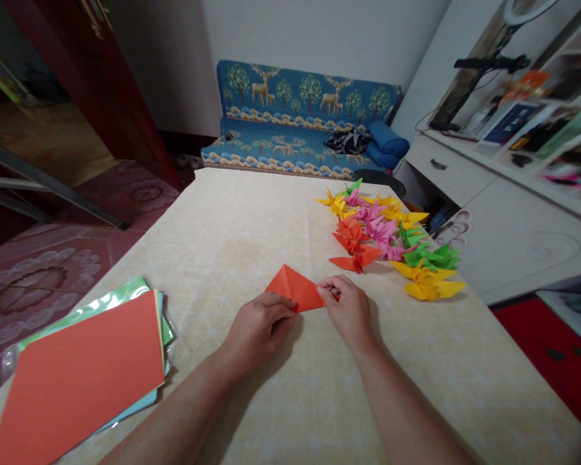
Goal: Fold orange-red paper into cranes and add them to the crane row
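Room: pale wall at the back, dark red door at the left, patterned tile floor below it.
Table: covered in a light, faintly patterned cloth, with all the paper on top.
Cabinet: white cabinet along the right, crowded on top.
Sofa: blue sofa with deer and trees, just beyond the table's far edge.
Sheet stack: flat orange sheet uppermost at the near left, green and blue showing beneath; this supply looks unfolded.
Folded pieces: pointed paper shapes in a cluster at the right, among them yellow, pink and orange-red; these appear finished.
Left hand: the left hand has its fingers curled at the lower edge of the work; whether they pinch or only press, I cannot tell.
Right hand: the right hand pinches the right corner between thumb and fingers.
Orange piece: the orange piece lies at the table's middle, between both hands; creased and flat, it seems partway folded, lacking the cluster's raised points.
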`<act>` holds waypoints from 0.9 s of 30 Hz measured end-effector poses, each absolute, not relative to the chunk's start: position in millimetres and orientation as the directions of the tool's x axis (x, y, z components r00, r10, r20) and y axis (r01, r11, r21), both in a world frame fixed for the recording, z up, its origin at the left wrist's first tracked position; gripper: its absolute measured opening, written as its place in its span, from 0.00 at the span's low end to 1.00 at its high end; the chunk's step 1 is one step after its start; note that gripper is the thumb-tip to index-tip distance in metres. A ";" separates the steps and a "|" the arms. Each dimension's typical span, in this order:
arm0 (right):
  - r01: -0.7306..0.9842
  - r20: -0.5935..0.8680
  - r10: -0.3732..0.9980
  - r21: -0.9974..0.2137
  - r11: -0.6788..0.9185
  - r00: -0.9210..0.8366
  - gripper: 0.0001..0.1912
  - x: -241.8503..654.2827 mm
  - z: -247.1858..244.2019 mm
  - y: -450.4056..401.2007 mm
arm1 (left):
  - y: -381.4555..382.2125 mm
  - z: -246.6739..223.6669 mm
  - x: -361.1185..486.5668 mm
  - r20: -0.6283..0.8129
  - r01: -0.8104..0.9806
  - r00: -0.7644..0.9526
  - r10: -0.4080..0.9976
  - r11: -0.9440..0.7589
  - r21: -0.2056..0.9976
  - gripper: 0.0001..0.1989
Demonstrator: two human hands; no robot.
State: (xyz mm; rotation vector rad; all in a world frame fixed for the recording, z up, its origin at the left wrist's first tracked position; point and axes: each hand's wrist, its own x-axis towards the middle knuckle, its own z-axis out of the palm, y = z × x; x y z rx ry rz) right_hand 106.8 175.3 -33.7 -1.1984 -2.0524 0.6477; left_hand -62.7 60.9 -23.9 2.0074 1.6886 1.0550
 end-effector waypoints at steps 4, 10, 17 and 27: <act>0.582 0.311 0.881 -0.664 0.470 -0.357 0.03 105.3 -34.7 175.4 | 60.1 -19.6 -60.3 0.315 0.758 0.055 0.948 -0.245 0.605 0.11; 0.616 0.320 0.881 -0.631 0.472 -0.348 0.04 103.0 -32.4 173.8 | 60.1 -21.5 -55.3 0.310 0.841 0.123 0.943 -0.265 0.473 0.17; 0.673 0.316 0.885 -0.575 0.464 -0.341 0.06 100.3 -30.1 171.2 | 62.6 -23.5 -52.4 0.313 0.890 0.184 0.932 -0.293 0.348 0.17; 0.708 0.291 0.886 -0.534 0.463 -0.361 0.04 99.5 -31.7 172.9 | 68.6 -19.1 -29.2 0.280 0.962 0.218 0.935 -0.255 0.101 0.21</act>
